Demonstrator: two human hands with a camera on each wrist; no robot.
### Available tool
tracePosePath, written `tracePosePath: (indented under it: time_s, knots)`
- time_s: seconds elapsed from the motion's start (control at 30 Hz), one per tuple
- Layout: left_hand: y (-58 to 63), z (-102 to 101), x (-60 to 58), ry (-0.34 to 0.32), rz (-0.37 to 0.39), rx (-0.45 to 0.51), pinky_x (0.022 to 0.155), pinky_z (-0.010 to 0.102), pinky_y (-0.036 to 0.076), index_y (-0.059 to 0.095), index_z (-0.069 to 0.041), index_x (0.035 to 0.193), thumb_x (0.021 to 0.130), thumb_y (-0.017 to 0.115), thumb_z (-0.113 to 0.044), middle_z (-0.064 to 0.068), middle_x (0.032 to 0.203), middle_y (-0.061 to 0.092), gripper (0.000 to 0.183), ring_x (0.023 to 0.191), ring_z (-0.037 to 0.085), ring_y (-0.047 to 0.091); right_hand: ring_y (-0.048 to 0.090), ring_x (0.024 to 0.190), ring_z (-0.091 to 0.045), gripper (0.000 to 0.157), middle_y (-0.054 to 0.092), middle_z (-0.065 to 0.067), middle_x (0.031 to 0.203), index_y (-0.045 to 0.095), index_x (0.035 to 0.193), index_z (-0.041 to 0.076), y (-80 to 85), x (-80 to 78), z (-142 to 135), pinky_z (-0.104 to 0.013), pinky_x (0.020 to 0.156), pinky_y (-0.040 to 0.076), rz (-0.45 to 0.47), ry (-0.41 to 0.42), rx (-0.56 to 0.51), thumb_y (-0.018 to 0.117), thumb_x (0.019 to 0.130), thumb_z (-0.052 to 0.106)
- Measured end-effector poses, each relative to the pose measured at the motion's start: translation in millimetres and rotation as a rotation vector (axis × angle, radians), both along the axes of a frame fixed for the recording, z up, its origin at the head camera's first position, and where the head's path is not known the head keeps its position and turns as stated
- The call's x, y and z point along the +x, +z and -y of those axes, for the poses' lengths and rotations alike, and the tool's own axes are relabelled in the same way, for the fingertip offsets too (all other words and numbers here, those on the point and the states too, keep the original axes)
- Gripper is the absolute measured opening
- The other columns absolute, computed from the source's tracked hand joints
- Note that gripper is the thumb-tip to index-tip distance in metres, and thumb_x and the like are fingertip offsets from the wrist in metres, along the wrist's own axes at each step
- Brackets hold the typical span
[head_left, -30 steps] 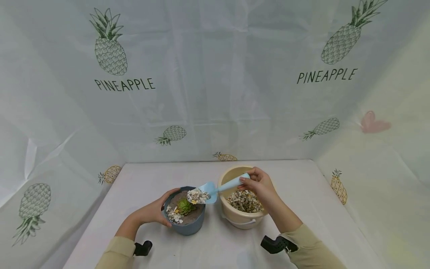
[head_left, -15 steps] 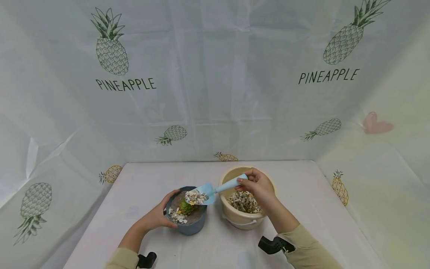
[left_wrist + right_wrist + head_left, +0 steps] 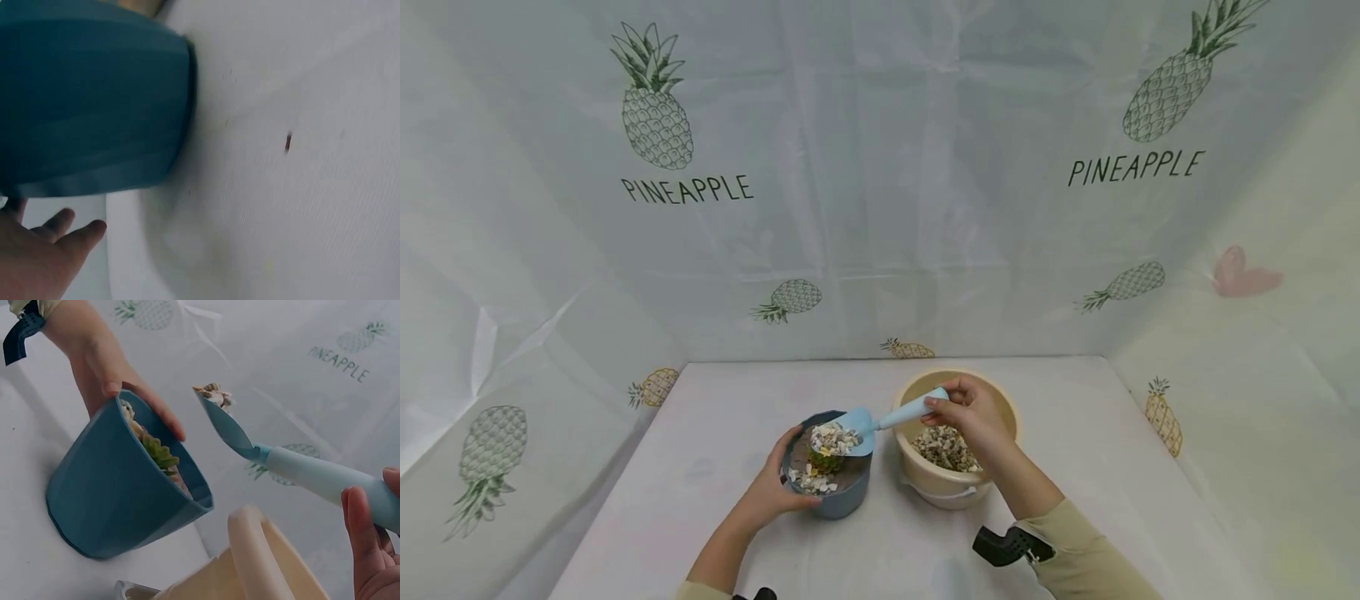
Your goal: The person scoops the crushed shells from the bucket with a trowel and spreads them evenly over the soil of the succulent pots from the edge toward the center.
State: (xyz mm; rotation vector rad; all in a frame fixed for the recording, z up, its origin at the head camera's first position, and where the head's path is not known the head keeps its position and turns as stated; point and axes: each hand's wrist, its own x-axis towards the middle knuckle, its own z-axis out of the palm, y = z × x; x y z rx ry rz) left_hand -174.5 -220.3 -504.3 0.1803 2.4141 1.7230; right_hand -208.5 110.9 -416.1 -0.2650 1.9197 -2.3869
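Observation:
In the head view my left hand (image 3: 771, 490) grips a blue-grey plant pot (image 3: 844, 504) from its left side, thumb at the front and fingers along the rim. A green succulent (image 3: 160, 454) grows in the pot, with pale pebbles (image 3: 812, 481) on the soil beside it. My right hand (image 3: 972, 417) pinches the handle of a light blue trowel (image 3: 912, 410) between thumb and fingers. Its blade, heaped with small stones (image 3: 835, 438), hangs over the pot and partly hides the succulent. The left wrist view shows mostly the pot's side.
Just right of the pot stands a cream bucket (image 3: 936, 483) holding many mixed stones (image 3: 946, 450), its white handle (image 3: 951, 493) lowered at the front. A white cloth covers the table (image 3: 1037, 400). Pineapple-printed sheeting (image 3: 880, 208) hangs behind and at both sides.
My left hand and the pot have shifted to the right, closer to the bucket. The loaded trowel blade has moved a little leftward relative to the pot and now covers more of the succulent.

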Motion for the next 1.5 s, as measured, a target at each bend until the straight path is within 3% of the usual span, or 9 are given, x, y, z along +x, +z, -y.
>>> tracePosePath:
  time_s: [0.27, 0.53, 1.1, 1.5]
  knots:
    - [0.3, -15.2, 9.8, 0.101, -0.061, 0.005, 0.107, 0.068, 0.021, 0.019, -0.015, 0.155, 0.063, 0.093, -0.013, 0.027, 0.156, 0.013, 0.118, 0.14, 0.051, 0.014, 0.069, 0.071, -0.021, 0.028, 0.064, -0.016, 0.09, 0.049, 0.109, -0.013, 2.6, 2.2, 12.5, -0.039, 0.075, 0.058, 0.01, 0.023, 0.041, 0.066, 0.088, -0.005]
    - [1.8, -22.8, 17.0, 0.158, -0.057, -0.025, 0.106, 0.07, 0.021, 0.019, -0.013, 0.155, 0.062, 0.093, -0.016, 0.029, 0.155, 0.015, 0.119, 0.14, 0.052, 0.013, 0.069, 0.072, -0.022, 0.031, 0.064, -0.018, 0.092, 0.048, 0.112, -0.013, 3.7, 3.9, 21.3, -0.038, 0.074, 0.059, 0.029, 0.039, 0.075, 0.066, 0.088, -0.004]
    - [1.4, -16.4, 26.3, 0.146, -0.083, 0.021, 0.106, 0.066, 0.025, 0.024, -0.008, 0.152, 0.068, 0.09, -0.016, 0.028, 0.154, 0.016, 0.107, 0.141, 0.05, 0.013, 0.069, 0.072, -0.021, 0.029, 0.064, -0.016, 0.091, 0.052, 0.109, -0.012, 5.5, 1.4, 34.0, -0.035, 0.073, 0.059, 0.011, 0.073, 0.162, 0.069, 0.087, -0.001]
    - [0.7, -11.1, 30.3, 0.164, -0.079, 0.018, 0.104, 0.068, 0.027, 0.029, -0.009, 0.152, 0.072, 0.088, -0.016, 0.027, 0.154, 0.02, 0.099, 0.139, 0.052, 0.018, 0.07, 0.071, -0.02, 0.025, 0.065, -0.014, 0.089, 0.054, 0.104, -0.008, 8.3, -3.6, 47.4, -0.039, 0.074, 0.059, -0.005, 0.095, 0.205, 0.07, 0.086, -0.003]
